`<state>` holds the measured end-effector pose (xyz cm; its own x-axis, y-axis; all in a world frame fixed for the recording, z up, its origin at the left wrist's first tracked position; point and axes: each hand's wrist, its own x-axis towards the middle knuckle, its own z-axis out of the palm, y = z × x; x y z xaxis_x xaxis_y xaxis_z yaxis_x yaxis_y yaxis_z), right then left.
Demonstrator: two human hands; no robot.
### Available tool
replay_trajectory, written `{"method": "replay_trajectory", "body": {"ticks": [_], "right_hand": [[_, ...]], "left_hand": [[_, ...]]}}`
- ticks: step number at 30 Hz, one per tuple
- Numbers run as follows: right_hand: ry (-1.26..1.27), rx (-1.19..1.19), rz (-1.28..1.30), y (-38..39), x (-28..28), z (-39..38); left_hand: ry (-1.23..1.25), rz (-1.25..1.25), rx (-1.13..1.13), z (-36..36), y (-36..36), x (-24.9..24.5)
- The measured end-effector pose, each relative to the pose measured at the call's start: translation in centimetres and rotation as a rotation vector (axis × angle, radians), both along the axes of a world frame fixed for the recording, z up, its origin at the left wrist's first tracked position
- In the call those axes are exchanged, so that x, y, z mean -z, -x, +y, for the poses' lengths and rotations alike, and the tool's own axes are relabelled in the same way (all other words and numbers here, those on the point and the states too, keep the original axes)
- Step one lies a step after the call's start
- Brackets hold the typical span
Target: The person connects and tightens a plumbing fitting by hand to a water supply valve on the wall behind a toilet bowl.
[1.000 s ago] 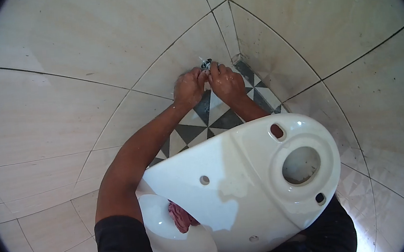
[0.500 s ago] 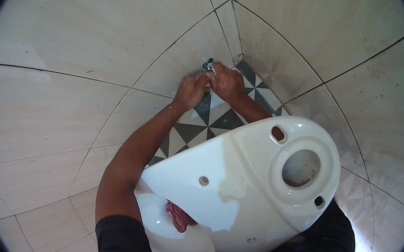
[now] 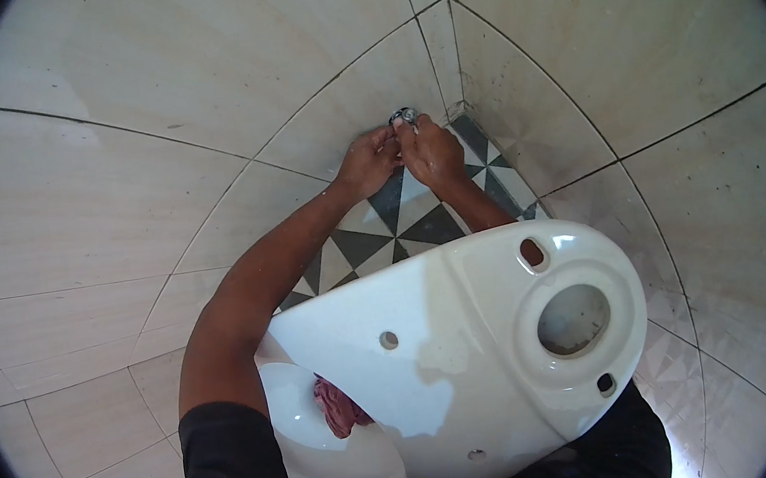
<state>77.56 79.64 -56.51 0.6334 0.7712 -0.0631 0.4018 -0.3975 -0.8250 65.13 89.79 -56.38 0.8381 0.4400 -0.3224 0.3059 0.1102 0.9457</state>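
A small chrome valve (image 3: 404,116) sticks out of the tiled wall low down, close to the corner. My right hand (image 3: 435,153) is closed on it, with the thumb along its front. Just left of it, my left hand (image 3: 368,163) has its fingers curled in beneath the valve, against the right hand. What those left fingers pinch, if anything, is hidden. Between my body and the wall stands a white ceramic toilet (image 3: 497,330), its underside or rear facing up with a large round outlet hole. A dark red cloth (image 3: 338,406) lies in its bowl.
Pale tiled walls (image 3: 205,165) meet in a corner beyond my hands. The floor (image 3: 398,228) has a dark and light triangle pattern. The toilet's bulk sits under and between my forearms, covering part of the right one.
My right hand has turned slightly on the valve, its thumb now over the front. My left fingers have drawn a little down and left. The view has shifted slightly.
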Motion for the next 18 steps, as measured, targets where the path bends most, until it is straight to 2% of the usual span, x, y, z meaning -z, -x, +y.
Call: {"method": "replay_trajectory", "body": {"ticks": [1, 3, 6, 8, 9, 11, 13, 15, 16, 18], "right_hand": [[0.001, -0.026, -0.026, -0.1, -0.1, -0.2], [0.0, -0.055, -0.055, -0.3, 0.3, 0.1], [-0.108, -0.044, -0.004, -0.5, -0.2, 0.6], [-0.043, -0.062, 0.631, -0.9, -0.3, 0.5], [-0.041, -0.062, 0.631, -1.0, 0.0, 0.6], [-0.066, 0.018, 1.108, -1.1, 0.8, 0.7], [-0.1, 0.024, 1.206, -1.1, 1.2, 0.8], [-0.131, 0.029, 1.301, -1.1, 1.1, 0.6], [-0.139, 0.017, 1.309, -1.1, 1.0, 0.5], [-0.152, 0.008, 1.317, -1.1, 0.6, 0.5]], "left_hand": [[0.0, 0.0, -0.004, -0.3, 0.0, -0.6], [-0.224, 0.057, 0.011, -0.8, -0.1, -1.8], [-0.155, -0.033, -0.019, -0.5, -0.2, -1.0], [-0.115, -0.031, -0.025, -0.3, 0.1, -0.5], [-0.077, -0.03, -0.027, -0.5, 0.0, -0.8], [-0.096, -0.049, -0.036, -0.6, 0.0, -1.0], [-0.115, -0.069, -0.041, -1.0, -0.2, -1.4], [-0.737, 0.163, -0.182, -2.3, -0.4, -2.9], [-0.737, 0.163, -0.181, -2.5, -0.3, -3.6], [-0.816, 0.37, -0.186, -2.8, -0.2, -5.0]]}}
